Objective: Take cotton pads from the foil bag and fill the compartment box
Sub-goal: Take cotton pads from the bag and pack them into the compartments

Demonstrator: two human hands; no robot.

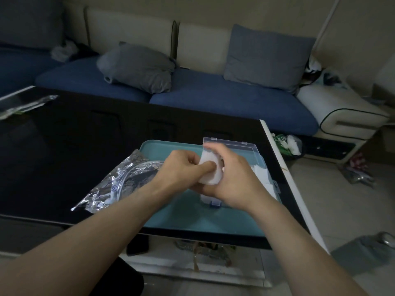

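Soft, featherlight cotton pads (210,168) are bending as both your hands, left hand (181,169) and right hand (233,178), are pinching the stack's edges above the compartment box (265,178) at 3 o'clock on the tray (162,149).

Both hands, left hand (181,167) and right hand (233,178), hold cotton pads (210,167) (a stack) above the compartment box (265,176).

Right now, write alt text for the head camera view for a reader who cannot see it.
Two bare hands hold a stack of white cotton pads between them, the left hand and right hand both curled round it, above a clear compartment box on a teal tray. A crumpled foil bag lies to the left on the black table, with a blue sofa beyond.
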